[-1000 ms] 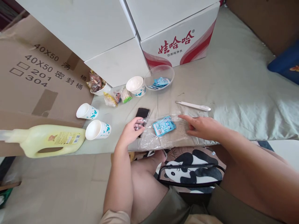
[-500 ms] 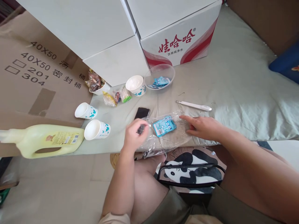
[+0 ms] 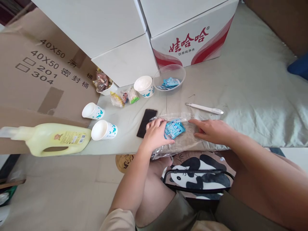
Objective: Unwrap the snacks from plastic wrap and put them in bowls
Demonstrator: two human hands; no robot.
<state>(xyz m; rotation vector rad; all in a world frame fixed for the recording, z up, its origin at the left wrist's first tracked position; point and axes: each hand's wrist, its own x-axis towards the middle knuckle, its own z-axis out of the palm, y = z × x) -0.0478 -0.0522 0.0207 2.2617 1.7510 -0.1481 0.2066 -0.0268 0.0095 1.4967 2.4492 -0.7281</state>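
A clear plastic bag (image 3: 190, 141) lies flat near the front edge of the cloth-covered surface. Blue printed sachets (image 3: 177, 127) rest on or inside it; which one, I cannot tell. Over the bag's left part lies my left hand (image 3: 155, 133), thumb and fingers apart, touching the left end of the sachets. My right hand (image 3: 214, 131) is at the bag's right side, index finger stretched out with its tip on the plastic and the other fingers bent under. A dark phone (image 3: 146, 123) lies just left of my left hand.
A white utility knife (image 3: 204, 108) lies behind my right hand. Farther back are a clear bowl (image 3: 181, 72) of blue sachets, a paper cup (image 3: 144, 86) and small wrapped snacks (image 3: 117, 99). Two paper cups (image 3: 104, 130) and a yellow jug (image 3: 60, 139) stand left. White cartons (image 3: 192, 48) border the back.
My left hand has gone from a closed, raised pose down and right onto the bag, its fingers now spread by the sachets. The phone shows more fully. My right hand barely moved.
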